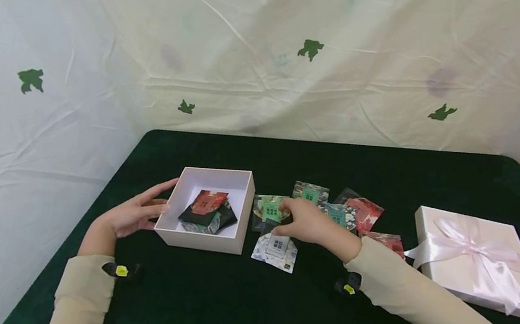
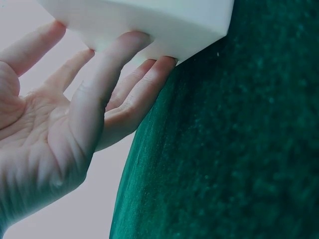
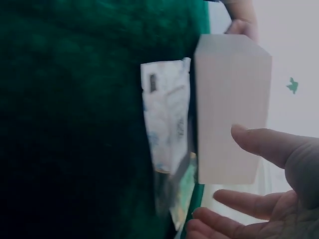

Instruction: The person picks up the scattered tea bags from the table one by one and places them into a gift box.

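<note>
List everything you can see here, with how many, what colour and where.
open box: one, white, left on the table, packets inside
packets in box: a few, red, black and green
loose packets: about six, green, red and white, right of the box
white packet: one, nearest the front
lid: one, pale pink with ribbon bow, far right
table: one, dark green cloth
backdrop: cream sheet, green bird shapes
left hand: fingers straight against the box's left wall
right hand: over a green packet
</note>
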{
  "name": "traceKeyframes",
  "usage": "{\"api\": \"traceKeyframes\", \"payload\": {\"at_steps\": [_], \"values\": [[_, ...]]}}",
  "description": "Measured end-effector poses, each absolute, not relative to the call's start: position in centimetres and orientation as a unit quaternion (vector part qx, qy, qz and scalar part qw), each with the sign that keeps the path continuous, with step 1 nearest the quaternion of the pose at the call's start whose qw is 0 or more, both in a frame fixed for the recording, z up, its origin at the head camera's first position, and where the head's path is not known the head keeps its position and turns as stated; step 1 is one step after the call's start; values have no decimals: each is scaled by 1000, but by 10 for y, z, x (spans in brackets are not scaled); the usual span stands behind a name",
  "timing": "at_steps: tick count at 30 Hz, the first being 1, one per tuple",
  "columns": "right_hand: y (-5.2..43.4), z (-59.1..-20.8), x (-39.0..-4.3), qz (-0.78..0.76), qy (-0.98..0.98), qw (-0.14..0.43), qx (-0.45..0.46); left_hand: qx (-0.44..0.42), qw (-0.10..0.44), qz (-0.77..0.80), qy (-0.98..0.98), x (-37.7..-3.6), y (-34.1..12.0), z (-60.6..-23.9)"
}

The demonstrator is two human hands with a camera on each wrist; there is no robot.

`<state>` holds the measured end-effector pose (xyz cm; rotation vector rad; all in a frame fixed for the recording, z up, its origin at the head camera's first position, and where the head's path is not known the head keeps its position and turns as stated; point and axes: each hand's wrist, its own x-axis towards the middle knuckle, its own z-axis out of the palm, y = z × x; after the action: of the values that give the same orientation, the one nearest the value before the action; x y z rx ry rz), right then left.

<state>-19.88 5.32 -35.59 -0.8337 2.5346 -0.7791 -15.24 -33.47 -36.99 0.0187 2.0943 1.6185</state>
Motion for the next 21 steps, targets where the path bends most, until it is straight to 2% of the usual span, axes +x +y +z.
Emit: {"api": "traceKeyframes", "payload": {"at_steps": [10, 21], "values": [[55, -374, -189, -199, 926, 189, -260, 6, 246, 596, 764, -153, -334, -371], [54, -380, -192, -206, 922, 201, -261, -1, 244, 598, 764, -151, -333, -368]]}}
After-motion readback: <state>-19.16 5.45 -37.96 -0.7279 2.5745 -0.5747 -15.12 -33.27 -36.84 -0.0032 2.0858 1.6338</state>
